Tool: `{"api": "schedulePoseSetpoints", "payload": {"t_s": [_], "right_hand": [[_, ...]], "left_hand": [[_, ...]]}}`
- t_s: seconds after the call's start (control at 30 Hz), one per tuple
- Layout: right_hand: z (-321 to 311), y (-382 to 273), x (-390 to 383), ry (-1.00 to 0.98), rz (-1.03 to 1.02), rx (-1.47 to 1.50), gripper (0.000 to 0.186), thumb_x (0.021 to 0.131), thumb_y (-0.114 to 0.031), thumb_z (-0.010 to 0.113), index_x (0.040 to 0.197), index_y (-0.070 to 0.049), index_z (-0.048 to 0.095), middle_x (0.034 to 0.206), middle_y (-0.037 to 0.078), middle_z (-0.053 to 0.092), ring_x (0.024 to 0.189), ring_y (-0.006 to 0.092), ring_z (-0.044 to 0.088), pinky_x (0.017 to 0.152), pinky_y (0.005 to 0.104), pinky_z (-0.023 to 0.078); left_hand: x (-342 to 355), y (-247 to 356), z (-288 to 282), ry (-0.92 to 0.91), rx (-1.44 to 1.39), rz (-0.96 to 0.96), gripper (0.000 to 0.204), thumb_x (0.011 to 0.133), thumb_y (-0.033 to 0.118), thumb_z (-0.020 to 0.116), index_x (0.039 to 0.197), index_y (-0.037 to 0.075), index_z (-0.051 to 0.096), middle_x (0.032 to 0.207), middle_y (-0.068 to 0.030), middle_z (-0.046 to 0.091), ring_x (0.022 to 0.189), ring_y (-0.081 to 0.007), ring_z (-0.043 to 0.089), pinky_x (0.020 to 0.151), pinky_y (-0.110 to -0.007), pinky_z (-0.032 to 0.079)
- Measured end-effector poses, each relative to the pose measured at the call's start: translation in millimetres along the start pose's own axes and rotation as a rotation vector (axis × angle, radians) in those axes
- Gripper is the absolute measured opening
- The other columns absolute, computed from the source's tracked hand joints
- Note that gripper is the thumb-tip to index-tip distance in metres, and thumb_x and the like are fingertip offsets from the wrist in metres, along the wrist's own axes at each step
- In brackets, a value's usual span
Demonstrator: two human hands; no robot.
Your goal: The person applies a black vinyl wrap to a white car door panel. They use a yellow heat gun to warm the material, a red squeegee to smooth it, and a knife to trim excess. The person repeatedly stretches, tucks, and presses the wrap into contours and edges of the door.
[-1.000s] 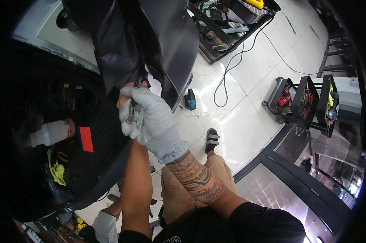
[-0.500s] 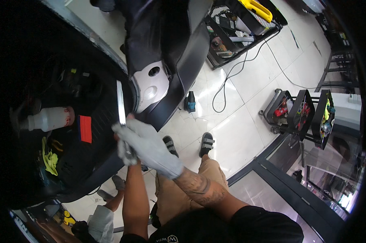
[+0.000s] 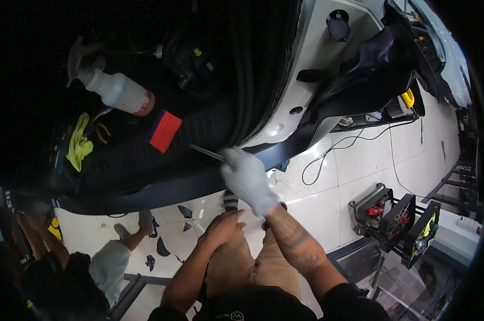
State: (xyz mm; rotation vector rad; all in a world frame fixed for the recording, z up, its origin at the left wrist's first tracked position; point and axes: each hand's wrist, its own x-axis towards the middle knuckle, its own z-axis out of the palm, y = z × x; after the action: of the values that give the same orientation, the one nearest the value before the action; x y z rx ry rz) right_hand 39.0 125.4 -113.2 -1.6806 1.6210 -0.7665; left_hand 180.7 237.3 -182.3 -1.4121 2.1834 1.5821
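Observation:
My right hand [image 3: 247,179], in a pale grey glove, is closed round a slim silver tool [image 3: 207,153] with a straight, narrow end; the grip is hidden in the glove. The tool points left over the dark ribbed sill [image 3: 199,125] of a vehicle's open luggage space. Just past its tip lies a red squeegee card [image 3: 167,132] with a dark edge strip. My left hand [image 3: 224,229] is bare and holds nothing visible, its fingers stretched out above my thighs. Whether the tool's tip touches the sill I cannot tell.
On the sill lie a white spray bottle [image 3: 119,95] and a yellow-green cloth [image 3: 80,143]. A black three-tier trolley [image 3: 394,216] stands at the right; a cable [image 3: 319,166] loops over the floor. Dark scraps [image 3: 163,246] lie near another person's legs [image 3: 116,262] at lower left.
My left hand has come away from the gloved hand and dropped toward my thighs. The tool has swung from pointing away from me to pointing left. The view has shifted too.

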Motion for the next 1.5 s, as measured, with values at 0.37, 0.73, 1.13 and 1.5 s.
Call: {"api": "schedulePoseSetpoints", "payload": {"t_s": [0.37, 0.73, 1.13, 1.5], "right_hand": [[49.5, -2.2, 102.7, 0.28, -0.258, -0.18, 0.019, 0.074, -0.011, 0.06, 0.093, -0.006, 0.06, 0.096, 0.016, 0.06, 0.089, 0.0344, 0.058, 0.078, 0.0435, 0.049], [-291.9, 236.7, -27.1, 0.366, 0.324, 0.034, 0.031, 0.089, -0.026, 0.055, 0.109, -0.003, 0.063, 0.099, 0.011, 0.066, 0.087, 0.0221, 0.063, 0.079, 0.0346, 0.05], [-462.0, 429.1, 88.5, 0.589, -0.048, -1.101, 0.038, 0.088, -0.04, 0.057, 0.097, -0.004, 0.063, 0.093, 0.019, 0.062, 0.091, 0.035, 0.06, 0.079, 0.0437, 0.047], [-423.8, 409.3, -7.5, 0.432, 0.367, -0.964, 0.033, 0.091, -0.041, 0.051, 0.083, -0.01, 0.06, 0.067, 0.014, 0.064, 0.067, 0.0331, 0.065, 0.059, 0.0443, 0.05]], "left_hand": [[-42.6, -49.8, -77.9, 0.309, -0.392, -0.147, 0.03, 0.089, 0.013, 0.059, 0.117, 0.002, 0.06, 0.107, -0.0142, 0.066, 0.094, -0.023, 0.064, 0.084, -0.033, 0.048], [17.0, 41.3, -162.4, 0.402, -0.147, 0.079, 0.021, 0.085, 0.013, 0.064, 0.102, 0.001, 0.066, 0.086, -0.0101, 0.069, 0.076, -0.0168, 0.064, 0.071, -0.029, 0.049], [186.3, 156.2, -36.2, 0.931, -0.394, 0.079, 0.028, 0.08, 0.007, 0.067, 0.104, -0.005, 0.062, 0.094, -0.0149, 0.067, 0.086, -0.0221, 0.065, 0.08, -0.033, 0.05], [193.0, 157.9, -34.6, 0.9, -0.533, 0.11, 0.02, 0.084, 0.0, 0.06, 0.102, -0.009, 0.061, 0.097, -0.0127, 0.067, 0.089, -0.0184, 0.064, 0.083, -0.028, 0.048]]}}
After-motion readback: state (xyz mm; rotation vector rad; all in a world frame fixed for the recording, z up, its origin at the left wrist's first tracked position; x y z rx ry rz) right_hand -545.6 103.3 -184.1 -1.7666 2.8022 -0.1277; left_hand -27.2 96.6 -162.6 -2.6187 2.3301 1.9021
